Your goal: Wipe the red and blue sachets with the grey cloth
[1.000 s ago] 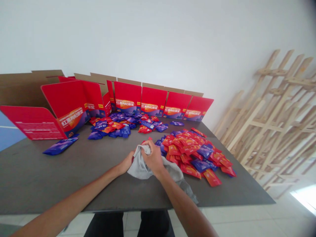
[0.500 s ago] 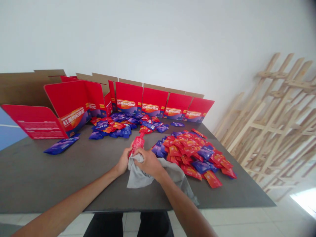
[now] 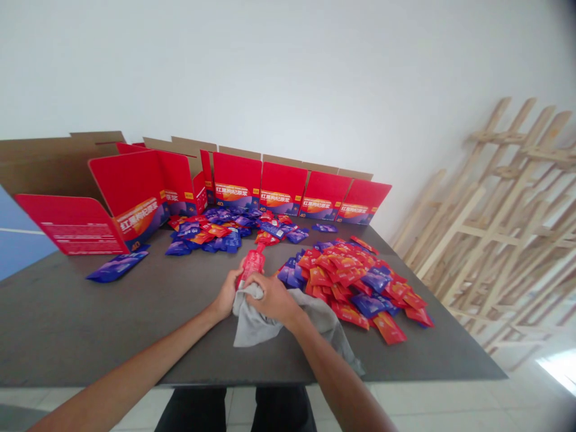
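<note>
The left hand gripped a red pouch by its side, above the near middle of the table, while the right hand clutched a grey cloth bunched against the pouch's lower end. The work on this pouch looked partway along: its upper part stood clear of the cloth, its lower end was covered. Plenty seemed left, judging by the big heap of red and purple packets at the right. A looser pile lay before the open boxes, and one purple packet lay apart at the left. Which packets were finished, I could not tell.
</note>
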Motion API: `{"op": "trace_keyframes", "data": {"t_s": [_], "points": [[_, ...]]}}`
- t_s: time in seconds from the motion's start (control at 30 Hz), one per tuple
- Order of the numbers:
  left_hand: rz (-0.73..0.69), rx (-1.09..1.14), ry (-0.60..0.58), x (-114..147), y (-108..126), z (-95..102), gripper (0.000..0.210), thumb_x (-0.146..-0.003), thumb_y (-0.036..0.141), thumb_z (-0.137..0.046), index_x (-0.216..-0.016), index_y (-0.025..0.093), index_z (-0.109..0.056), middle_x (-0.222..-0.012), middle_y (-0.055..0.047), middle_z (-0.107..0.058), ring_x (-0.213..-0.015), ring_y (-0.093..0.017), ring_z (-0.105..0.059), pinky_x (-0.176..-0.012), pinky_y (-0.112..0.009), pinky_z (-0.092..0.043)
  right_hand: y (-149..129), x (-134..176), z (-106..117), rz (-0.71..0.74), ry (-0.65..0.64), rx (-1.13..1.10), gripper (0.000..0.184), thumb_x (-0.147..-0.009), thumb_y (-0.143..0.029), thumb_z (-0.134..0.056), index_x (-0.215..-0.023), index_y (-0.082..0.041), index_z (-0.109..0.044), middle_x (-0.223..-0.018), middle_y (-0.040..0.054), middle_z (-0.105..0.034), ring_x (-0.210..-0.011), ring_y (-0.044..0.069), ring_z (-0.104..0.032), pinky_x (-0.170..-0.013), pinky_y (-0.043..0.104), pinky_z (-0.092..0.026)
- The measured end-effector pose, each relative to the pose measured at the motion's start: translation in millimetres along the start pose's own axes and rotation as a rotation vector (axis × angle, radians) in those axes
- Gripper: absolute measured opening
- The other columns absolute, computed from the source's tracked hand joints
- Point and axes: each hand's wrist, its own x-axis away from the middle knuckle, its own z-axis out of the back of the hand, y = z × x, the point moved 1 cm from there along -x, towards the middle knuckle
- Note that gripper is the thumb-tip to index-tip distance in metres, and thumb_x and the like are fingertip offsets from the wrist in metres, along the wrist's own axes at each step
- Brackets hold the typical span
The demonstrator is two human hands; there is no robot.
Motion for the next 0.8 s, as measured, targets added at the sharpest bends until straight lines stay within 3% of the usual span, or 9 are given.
{"op": "trace_keyframes", "data": {"t_s": [0.13,0.37,0.47,0.63,0.7,0.8], "points": [[0.014,0.098,0.016,-4,7,-2.3,0.032,-0.076,0.030,-0.063,-0.102,0.012,-0.068,-0.077,-0.003,-0.071,-0.068,-0.018,-0.067,-0.063,-0.026,-0.052,-4,1,1,0.053,-0.031,0.011,0.020,-0.079,-0.020,-0.063,-0.098,-0.024,-0.063,-0.088,-0.0031,-0.069,-0.078,0.013,-0.064,-0.073,0.021,-0.044],[-0.013,0.135,-0.009,-9,9,-1.3,0.034,-0.079,0.011,-0.071,-0.111,0.016,-0.061,-0.077,0.000,-0.069,-0.061,-0.011,-0.066,-0.060,-0.019,-0.054,-8,1,21,0.060,0.287,-0.127,0.015,-0.082,-0.022,-0.056,-0.095,-0.020,-0.062,-0.086,0.0000,-0.066,-0.074,0.013,-0.062,-0.071,0.022,-0.046],[-0.040,0.125,0.027,-13,10,2.0,0.026,-0.085,0.011,-0.065,-0.110,0.016,-0.061,-0.081,-0.003,-0.071,-0.063,-0.012,-0.068,-0.063,-0.022,-0.057,-7,2,22,0.057,0.315,-0.126,0.014,-0.081,-0.023,-0.057,-0.094,-0.021,-0.062,-0.085,-0.0002,-0.066,-0.073,0.014,-0.062,-0.070,0.022,-0.046],[0.150,0.153,-0.144,-5,4,-4.8,0.024,-0.091,0.022,-0.058,-0.113,0.013,-0.064,-0.096,-0.010,-0.074,-0.084,-0.020,-0.072,-0.079,-0.030,-0.058,1,-1,12,-0.025,0.167,-0.013,0.020,-0.079,-0.019,-0.060,-0.098,-0.025,-0.063,-0.091,-0.0013,-0.070,-0.084,0.016,-0.066,-0.078,0.025,-0.047],[0.194,0.149,-0.183,0,0,-9.1,0.025,-0.090,0.021,-0.060,-0.114,0.015,-0.066,-0.097,-0.009,-0.074,-0.086,-0.021,-0.072,-0.082,-0.031,-0.058,4,-2,11,-0.088,0.204,0.018,0.021,-0.080,-0.019,-0.060,-0.099,-0.025,-0.063,-0.093,-0.0010,-0.070,-0.087,0.017,-0.067,-0.079,0.026,-0.047],[0.204,0.138,-0.229,7,-2,-13.1,0.026,-0.089,0.023,-0.062,-0.114,0.016,-0.067,-0.099,-0.009,-0.075,-0.089,-0.022,-0.072,-0.084,-0.032,-0.056,5,-2,14,-0.177,0.359,0.020,0.017,-0.084,-0.022,-0.057,-0.100,-0.024,-0.061,-0.096,0.0003,-0.070,-0.088,0.018,-0.066,-0.082,0.028,-0.047]]}}
